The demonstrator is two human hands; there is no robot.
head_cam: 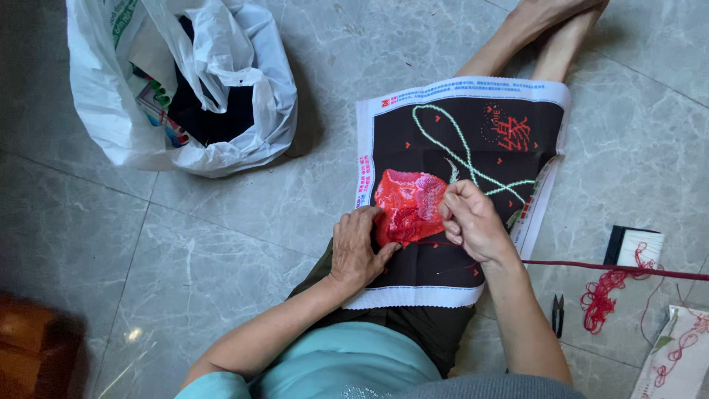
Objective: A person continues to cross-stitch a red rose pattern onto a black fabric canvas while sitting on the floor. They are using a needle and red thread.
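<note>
Nearest the camera, low in the frame, a teal shirt [347, 366] and dark shorts [421, 329] belong to the person sitting on the pale marble-look floor [221, 244], and across the lap at the centre lies the cross-stitch cloth [473, 133], black with a white border. Its red flower patch [408, 205], left of centre on the cloth, looks fully filled in; a pale green curling line [458, 148] and a small red motif [517, 133] near the upper right of the cloth are also stitched. Much of the black ground is bare, so by my judgement a good part of the design is left to sew. The left hand [357, 251] lies flat and relaxed on the cloth's lower left edge, fingers spread, pinning it down beside the flower. The right hand [469, 222] is pinched closed at the flower's right edge, seemingly on a needle too small to see, with a red thread [613, 266] running off to the right edge of the frame. Bare feet [554, 29] show at the top. At the right lie small scissors [558, 314], a tangle of red thread [602, 295], a black-and-white card [635, 247] and, in the lower right corner, another stitched cloth [676, 355]. A white plastic bag [111, 96] sits open in the upper left.
</note>
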